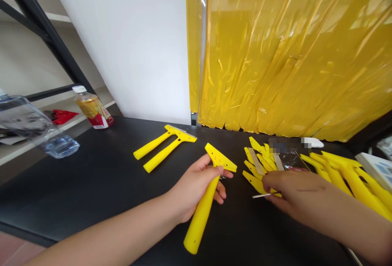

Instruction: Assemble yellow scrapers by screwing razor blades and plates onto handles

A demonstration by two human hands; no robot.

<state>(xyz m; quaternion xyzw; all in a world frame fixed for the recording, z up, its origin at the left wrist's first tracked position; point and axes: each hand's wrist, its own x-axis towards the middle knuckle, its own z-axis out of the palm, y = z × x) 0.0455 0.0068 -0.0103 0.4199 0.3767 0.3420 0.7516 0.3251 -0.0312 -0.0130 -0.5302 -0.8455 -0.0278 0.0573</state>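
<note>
My left hand is closed around a yellow scraper handle, its wide head tilted up and away from me. My right hand reaches over a pile of yellow scraper head plates at the right. A thin metal rod, like a screwdriver shaft, sticks out from its curled fingers; the rest of it is hidden. Small metal screws show partly behind my left fingers. Two yellow scrapers with a blade edge lie side by side beyond my left hand.
Several yellow handles lie at the right beside a white box. A drink bottle and a large clear bottle stand at the left of the black table. Yellow film and a white panel rise behind.
</note>
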